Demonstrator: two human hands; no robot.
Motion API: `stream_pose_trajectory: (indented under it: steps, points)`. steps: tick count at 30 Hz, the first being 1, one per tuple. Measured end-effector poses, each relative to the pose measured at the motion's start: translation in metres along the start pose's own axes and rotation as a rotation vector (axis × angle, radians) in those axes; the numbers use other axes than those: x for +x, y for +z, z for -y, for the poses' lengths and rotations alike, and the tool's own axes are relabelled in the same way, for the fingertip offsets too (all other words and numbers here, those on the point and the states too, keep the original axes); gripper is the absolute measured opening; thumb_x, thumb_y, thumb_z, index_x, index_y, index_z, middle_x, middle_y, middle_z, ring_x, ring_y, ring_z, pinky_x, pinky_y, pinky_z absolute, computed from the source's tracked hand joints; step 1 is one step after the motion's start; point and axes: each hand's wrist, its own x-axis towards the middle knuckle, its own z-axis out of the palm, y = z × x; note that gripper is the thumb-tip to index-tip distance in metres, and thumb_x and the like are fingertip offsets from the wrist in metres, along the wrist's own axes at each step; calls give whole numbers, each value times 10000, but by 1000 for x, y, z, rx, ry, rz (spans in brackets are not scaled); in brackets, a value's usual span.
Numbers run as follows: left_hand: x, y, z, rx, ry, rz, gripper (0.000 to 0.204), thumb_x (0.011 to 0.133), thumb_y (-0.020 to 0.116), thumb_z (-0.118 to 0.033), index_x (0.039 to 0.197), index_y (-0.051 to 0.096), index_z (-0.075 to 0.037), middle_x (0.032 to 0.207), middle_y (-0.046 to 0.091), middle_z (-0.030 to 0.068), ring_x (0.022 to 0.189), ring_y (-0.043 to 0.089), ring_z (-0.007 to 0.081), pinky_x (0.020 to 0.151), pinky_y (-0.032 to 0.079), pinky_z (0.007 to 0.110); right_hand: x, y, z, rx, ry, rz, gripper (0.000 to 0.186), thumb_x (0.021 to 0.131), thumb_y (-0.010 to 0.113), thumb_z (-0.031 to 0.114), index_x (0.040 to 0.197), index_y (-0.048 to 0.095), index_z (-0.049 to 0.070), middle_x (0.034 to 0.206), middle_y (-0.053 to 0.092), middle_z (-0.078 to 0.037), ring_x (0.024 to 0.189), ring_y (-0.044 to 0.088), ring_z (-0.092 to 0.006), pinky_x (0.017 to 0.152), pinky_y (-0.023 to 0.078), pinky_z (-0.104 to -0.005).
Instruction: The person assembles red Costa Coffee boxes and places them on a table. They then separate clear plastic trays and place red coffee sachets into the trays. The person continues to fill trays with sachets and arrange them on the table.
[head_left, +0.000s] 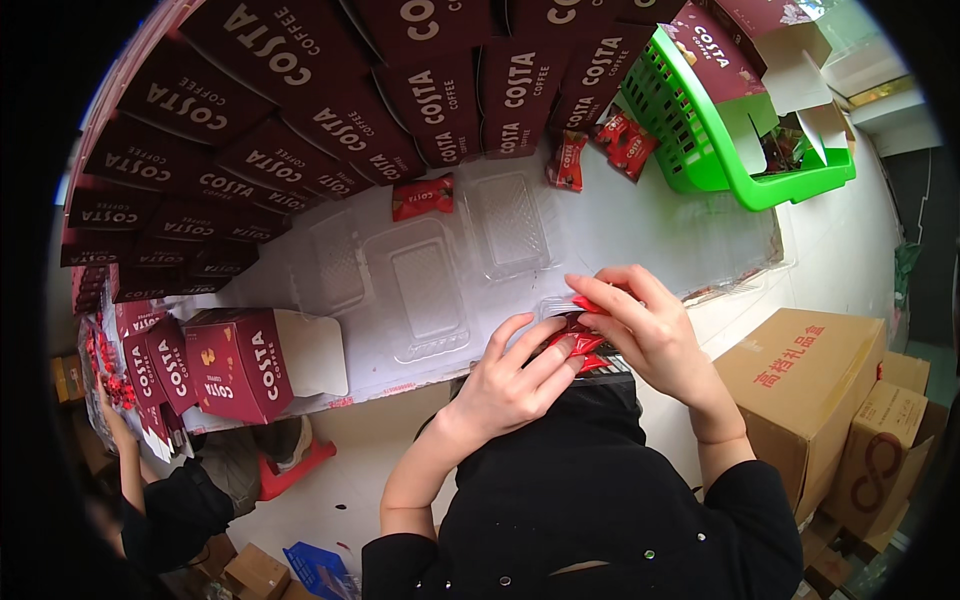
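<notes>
At the near edge of the table, my left hand (505, 390) lies with curled fingers on glossy red packets (590, 362) in a clear plastic tray (553, 305). My right hand (650, 335) is closed over the same tray, fingertips pinching a red packet at its upper part. My fingers hide much of this tray and its contents. Three more clear trays, one of them (425, 290) in the middle, lie on the white tabletop (700, 250). Loose red packets (422, 200) sit beyond them.
Stacked maroon boxes (330, 90) line the back; maroon cartons (240, 370) stand front left. A green basket (745, 180) holding boxes is back right. Cardboard boxes (790, 390) are on my right. A co-worker's arm (130, 440) reaches in at left near a red stool (300, 475).
</notes>
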Motion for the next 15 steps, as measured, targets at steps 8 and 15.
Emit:
stream_pose_trajectory:
  steps: [8,15]
  points:
    - [1,-1,2,-56,8,-25,120,804,681,-130,903,709,-69,1006,682,66,1066,641,226,984,489,385,-4,-12,6,-110,-51,20,370,802,704,-32,1165,633,-8,1048,606,-133,847,634,-263,711,529,-357]
    - [5,-3,3,-134,-1,-23,117,783,702,-88,889,709,-39,985,681,85,1038,663,245,949,530,388,-8,11,-7,-72,-82,-94,200,757,728,-38,945,679,13,1034,638,-96,842,633,-260,706,529,-348]
